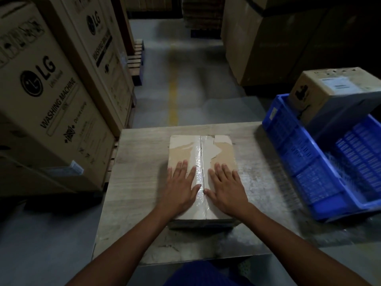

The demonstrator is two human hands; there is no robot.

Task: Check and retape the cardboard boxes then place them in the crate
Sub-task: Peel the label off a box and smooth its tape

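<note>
A flat cardboard box (223, 153) lies in the middle of the wooden table (140, 162), its top flaps closed along a centre seam covered by shiny clear tape (199, 162); the top paper layer is torn in patches. My left hand (181, 186) rests flat on the left flap, fingers spread, thumb by the seam. On the right flap my right hand (225, 188) lies flat the same way. Neither hand holds anything. A blue plastic crate (305, 162) stands tilted at the table's right, with a second cardboard box (321, 89) at its far end.
Tall washing machine cartons (47, 96) stand close on the left beside a pallet. More large cartons (268, 48) rise at the back right. A grey floor aisle with a yellow line (173, 100) runs ahead beyond the table.
</note>
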